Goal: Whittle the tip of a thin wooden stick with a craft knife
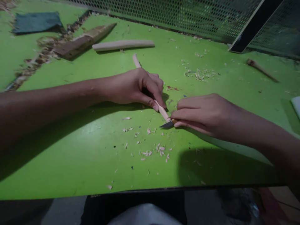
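My left hand [138,86] is closed round a thin pale wooden stick [163,113], which slants over the green table [70,168]. One end of the stick sticks out above the knuckles, the other below the thumb and forefinger. My right hand [203,115] pinches a small knife [167,124] by its yellowish handle. The blade points left and lies at the lower end of the stick, close to the table. Small pale shavings [160,149] are scattered below both hands.
A pale wooden rod [124,45] and a pointed wood piece [85,41] lie at the back left, near a dark green cloth [37,22]. Brown shavings fill a table seam. A thin stick [262,70] lies right. A perforated metal screen [164,14] borders the back.
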{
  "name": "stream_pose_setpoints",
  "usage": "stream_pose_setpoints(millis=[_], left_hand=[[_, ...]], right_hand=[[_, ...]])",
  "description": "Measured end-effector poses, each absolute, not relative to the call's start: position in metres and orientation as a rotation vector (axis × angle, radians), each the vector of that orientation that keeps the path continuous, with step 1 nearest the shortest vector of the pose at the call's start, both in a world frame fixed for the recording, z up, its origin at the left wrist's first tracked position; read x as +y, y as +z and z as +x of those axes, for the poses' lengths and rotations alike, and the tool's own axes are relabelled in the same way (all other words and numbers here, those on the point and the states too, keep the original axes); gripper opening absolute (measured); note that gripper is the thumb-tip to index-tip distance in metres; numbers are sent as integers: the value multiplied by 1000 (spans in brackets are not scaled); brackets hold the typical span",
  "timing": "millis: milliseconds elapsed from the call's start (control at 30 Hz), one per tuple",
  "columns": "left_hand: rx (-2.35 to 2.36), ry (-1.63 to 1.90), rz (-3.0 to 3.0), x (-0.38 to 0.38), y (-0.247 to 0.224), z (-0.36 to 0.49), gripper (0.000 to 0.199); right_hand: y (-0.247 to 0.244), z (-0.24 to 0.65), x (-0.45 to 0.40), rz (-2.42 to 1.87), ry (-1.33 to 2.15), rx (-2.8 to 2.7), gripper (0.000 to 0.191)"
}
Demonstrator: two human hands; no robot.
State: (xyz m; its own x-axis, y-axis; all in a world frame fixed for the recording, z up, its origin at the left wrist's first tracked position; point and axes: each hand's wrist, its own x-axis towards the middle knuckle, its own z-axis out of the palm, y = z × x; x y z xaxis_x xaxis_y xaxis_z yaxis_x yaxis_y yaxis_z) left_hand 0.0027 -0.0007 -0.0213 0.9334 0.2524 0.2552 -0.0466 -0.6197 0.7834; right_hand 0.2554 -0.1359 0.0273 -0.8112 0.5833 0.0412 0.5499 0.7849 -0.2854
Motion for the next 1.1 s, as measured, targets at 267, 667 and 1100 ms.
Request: stream_pose_setpoints(millis=[267,667,1100], left_hand=[[129,421,2191,-2,-19,1,36],[104,383,2180,-2,-15,1,22],[106,373,2191,-1,-14,0,17]], right_hand=[[20,267,-145,-967,547,-2692,20],[8,263,-142,-902,656,-2570,18],[4,263,-145,-911,589,-2559,20]])
